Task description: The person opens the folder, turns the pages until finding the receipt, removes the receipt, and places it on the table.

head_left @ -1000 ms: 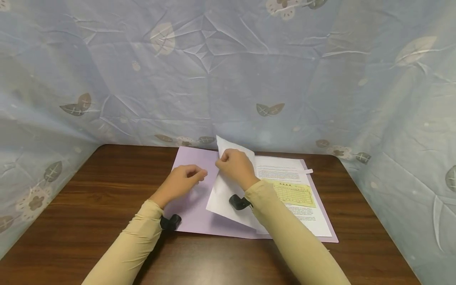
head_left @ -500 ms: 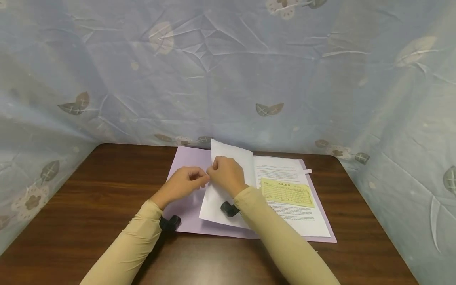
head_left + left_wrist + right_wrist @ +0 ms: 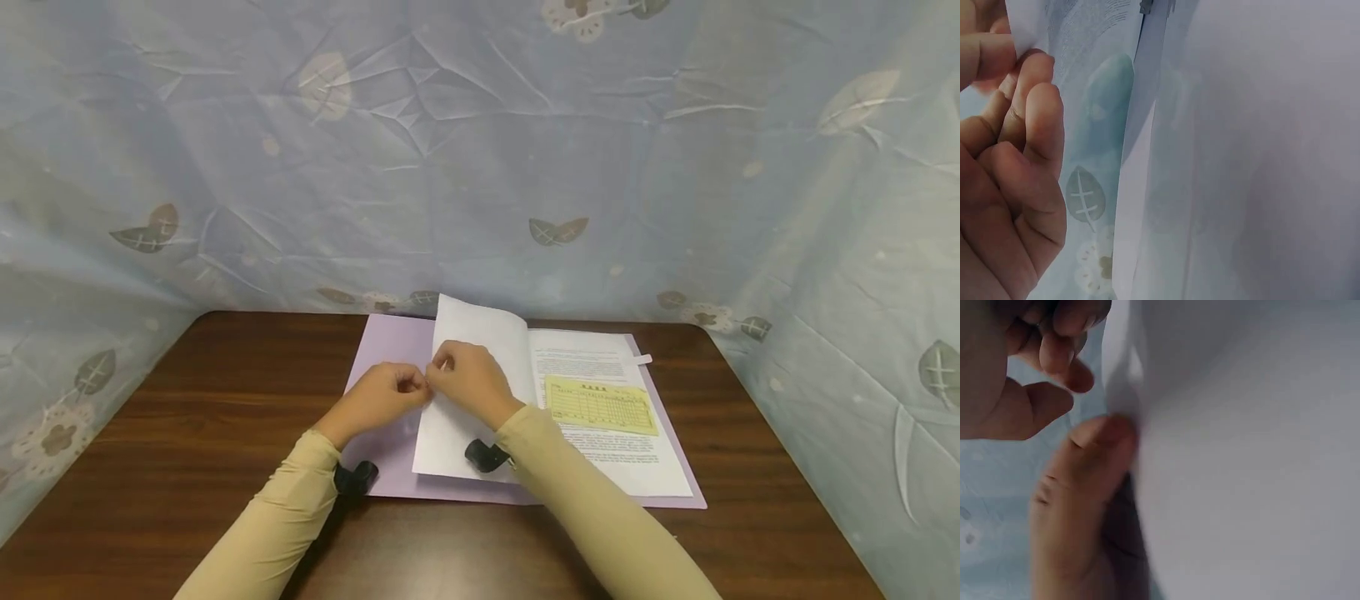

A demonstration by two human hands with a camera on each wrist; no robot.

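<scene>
In the head view a white sheet of paper (image 3: 471,433), raised and bent leftward, stands over an open lilac folder (image 3: 392,333). My right hand (image 3: 474,382) pinches its left edge; in the right wrist view the thumb (image 3: 1088,475) presses on the sheet. Beside it is my left hand (image 3: 381,398), its fingertips close to the same edge. Its fingers are loosely curled with nothing between them in the left wrist view, where a fingertip (image 3: 1036,62) lies right at the paper. Printed pages (image 3: 600,462) lie on the folder's right half.
A yellow printed form (image 3: 600,405) lies across the printed pages. A small white tab (image 3: 641,360) juts past their right edge. The folder lies on a brown wooden table (image 3: 225,400), with a patterned blue-grey curtain (image 3: 480,167) close behind and at both sides.
My right hand has moved left and slightly down, carrying the sheet's edge over more of the folder's left half. The hands are now closer together. More of the yellow form shows.
</scene>
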